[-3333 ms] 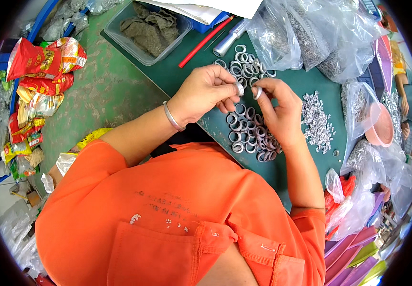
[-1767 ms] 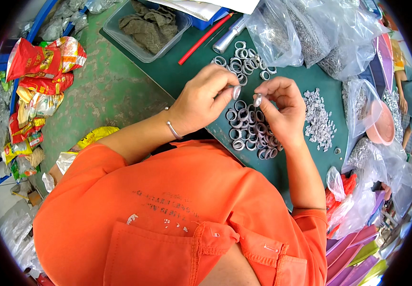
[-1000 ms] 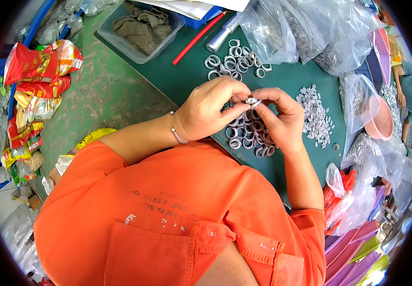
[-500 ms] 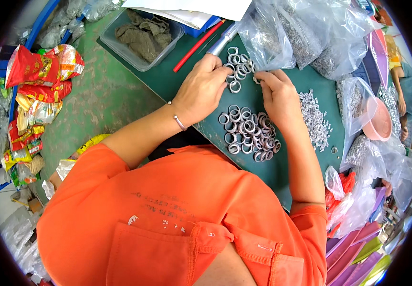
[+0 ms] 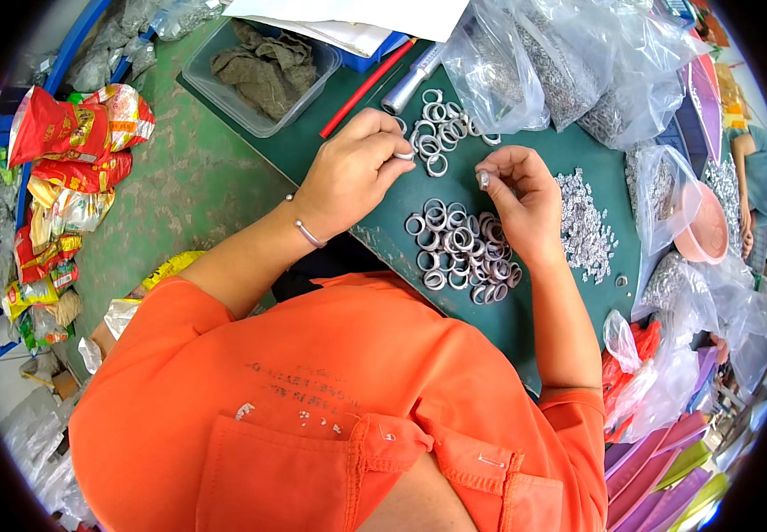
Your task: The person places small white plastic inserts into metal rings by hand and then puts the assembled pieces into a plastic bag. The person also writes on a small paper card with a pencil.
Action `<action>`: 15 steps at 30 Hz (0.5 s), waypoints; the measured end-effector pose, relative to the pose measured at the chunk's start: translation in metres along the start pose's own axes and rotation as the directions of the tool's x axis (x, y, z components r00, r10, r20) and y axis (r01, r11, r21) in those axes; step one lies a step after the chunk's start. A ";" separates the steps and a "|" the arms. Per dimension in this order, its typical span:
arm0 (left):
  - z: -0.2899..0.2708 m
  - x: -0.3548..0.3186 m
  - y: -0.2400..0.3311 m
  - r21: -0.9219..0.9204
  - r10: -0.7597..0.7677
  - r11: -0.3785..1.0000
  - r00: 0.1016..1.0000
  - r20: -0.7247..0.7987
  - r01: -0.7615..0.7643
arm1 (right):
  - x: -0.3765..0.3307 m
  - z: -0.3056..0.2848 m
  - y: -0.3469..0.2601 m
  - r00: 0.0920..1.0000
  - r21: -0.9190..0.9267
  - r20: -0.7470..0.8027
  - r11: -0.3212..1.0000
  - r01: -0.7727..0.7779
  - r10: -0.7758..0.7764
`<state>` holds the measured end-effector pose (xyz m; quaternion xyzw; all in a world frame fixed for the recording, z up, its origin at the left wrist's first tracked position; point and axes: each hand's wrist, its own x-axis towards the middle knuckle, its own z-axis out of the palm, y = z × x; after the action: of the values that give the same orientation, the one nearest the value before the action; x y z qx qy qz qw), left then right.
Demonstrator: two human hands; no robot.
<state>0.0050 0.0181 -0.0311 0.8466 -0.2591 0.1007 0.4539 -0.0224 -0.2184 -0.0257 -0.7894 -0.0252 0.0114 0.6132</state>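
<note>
Between thumb and fingers, my left hand pinches a silvery metal ring. A second small metal ring sits in the pinch of my right hand, partly hidden by the fingers. Beyond and between the hands lies a loose group of grey rings on the dark green table. A denser, partly stacked pile of rings lies nearer to me, left of my right wrist. Right of that hand is a scatter of small clear or silvery pieces.
A metal rod-like tool and a red stick lie behind my left hand. A clear plastic tub holds a grey-brown cloth. Plastic bags of small metal parts fill the back right, near a pink bowl. Another person is at far right.
My hands have drawn apart and back toward me, each now with a ring showing in its pinch. My left hand has moved off the metal tool's near end.
</note>
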 end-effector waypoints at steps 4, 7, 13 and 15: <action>0.003 -0.001 0.011 -0.225 0.000 0.974 0.999 0.045 0.011 | -0.004 0.001 -0.006 0.999 0.138 0.025 0.990 0.029 -0.033; 0.014 -0.006 0.015 -0.463 -0.092 0.877 0.991 0.100 0.128 | -0.005 -0.003 -0.007 0.991 -0.010 0.080 0.994 0.112 -0.110; 0.015 -0.012 0.013 -0.511 -0.107 0.843 0.983 0.149 0.169 | -0.002 -0.017 -0.017 0.902 -0.274 0.370 0.902 0.333 -0.221; 0.012 -0.014 0.013 -0.480 -0.094 0.863 0.984 0.154 0.158 | 0.003 -0.018 -0.015 0.911 -0.374 0.296 0.843 0.387 -0.287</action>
<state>-0.0147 0.0069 -0.0344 0.7234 -0.2484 -0.0516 0.6422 -0.0186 -0.2314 -0.0063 -0.8800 -0.2366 -0.0124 0.4116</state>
